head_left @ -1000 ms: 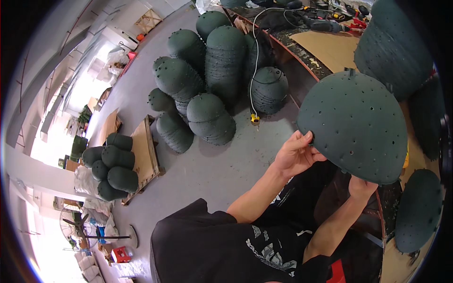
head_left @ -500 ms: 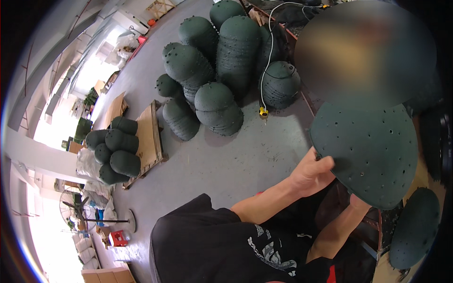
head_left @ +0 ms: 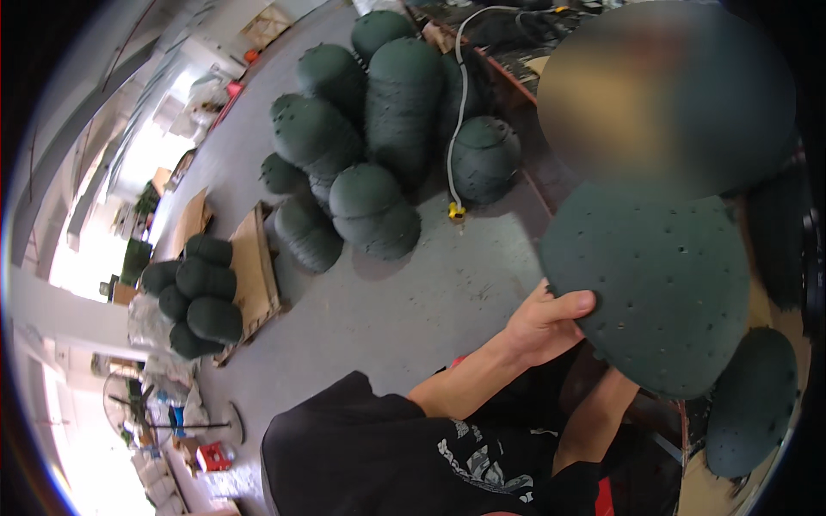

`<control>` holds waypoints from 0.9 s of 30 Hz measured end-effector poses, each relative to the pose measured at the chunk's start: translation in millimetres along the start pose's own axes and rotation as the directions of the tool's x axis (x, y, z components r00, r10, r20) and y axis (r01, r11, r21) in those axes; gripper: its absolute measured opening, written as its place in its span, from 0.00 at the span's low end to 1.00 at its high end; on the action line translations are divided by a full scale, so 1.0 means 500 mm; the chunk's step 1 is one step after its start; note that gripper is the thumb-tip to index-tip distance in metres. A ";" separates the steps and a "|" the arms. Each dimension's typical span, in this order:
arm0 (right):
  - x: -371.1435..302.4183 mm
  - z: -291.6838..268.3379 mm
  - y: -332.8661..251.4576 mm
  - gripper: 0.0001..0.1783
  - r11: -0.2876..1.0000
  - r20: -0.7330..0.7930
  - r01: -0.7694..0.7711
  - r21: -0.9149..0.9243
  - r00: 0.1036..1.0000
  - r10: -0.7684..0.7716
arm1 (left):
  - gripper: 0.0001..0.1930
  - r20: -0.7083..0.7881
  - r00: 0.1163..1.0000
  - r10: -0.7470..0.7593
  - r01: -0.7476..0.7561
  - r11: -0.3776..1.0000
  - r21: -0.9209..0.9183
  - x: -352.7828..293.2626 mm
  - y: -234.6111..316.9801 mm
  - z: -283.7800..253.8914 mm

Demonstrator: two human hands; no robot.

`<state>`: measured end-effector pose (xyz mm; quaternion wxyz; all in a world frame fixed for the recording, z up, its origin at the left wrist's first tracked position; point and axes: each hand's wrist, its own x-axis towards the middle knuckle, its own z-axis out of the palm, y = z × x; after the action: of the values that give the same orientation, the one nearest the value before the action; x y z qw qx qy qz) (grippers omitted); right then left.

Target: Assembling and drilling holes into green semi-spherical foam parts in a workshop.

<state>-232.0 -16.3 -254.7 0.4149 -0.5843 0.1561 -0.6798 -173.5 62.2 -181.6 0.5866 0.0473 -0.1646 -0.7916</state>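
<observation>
A dark green, dome-like shell (head_left: 650,292) dotted with small holes is tilted up in front of me at the right. My left hand (head_left: 551,327) is closed on its near left edge, the thumb lying over the outer face and the fingers passing under the rim. From below, my right forearm (head_left: 598,417) reaches up behind the shell's lower edge. The shell covers my right hand, so its fingers cannot be seen. Close by on the right lies another green shell (head_left: 753,404), resting on a tan surface.
Tall stacks of similar green shells (head_left: 403,112) stand on the grey floor. A white cable (head_left: 460,103) with a yellow end hangs beside them. More shells (head_left: 206,279) sit by a wooden pallet (head_left: 258,275). At the left is a standing fan (head_left: 129,400). A blurred patch hides the upper right.
The shell and my left hand have shifted slightly left and down in view. My right hand has slipped from sight behind the shell. The background has shifted left with the view.
</observation>
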 end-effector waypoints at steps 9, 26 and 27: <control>0.059 -0.051 0.031 0.20 0.992 0.017 0.104 -0.077 0.994 -0.103 | 0.20 -0.171 0.985 0.034 -0.028 0.999 0.034 -0.009 -0.031 -0.005; -0.088 -0.160 -0.166 0.10 0.953 -0.195 -0.193 0.235 0.951 0.241 | 0.14 -0.018 0.999 0.042 -0.037 0.972 0.231 0.011 -0.061 0.004; -0.088 -0.156 -0.176 0.11 0.937 -0.194 -0.162 0.309 0.954 0.229 | 0.14 -0.019 0.999 0.026 -0.021 0.975 0.223 0.011 -0.065 0.001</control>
<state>-339.0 48.6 -243.6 0.5414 -0.4170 0.1589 -0.7126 -205.2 65.3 -190.8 0.5888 0.1195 -0.2463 -0.7605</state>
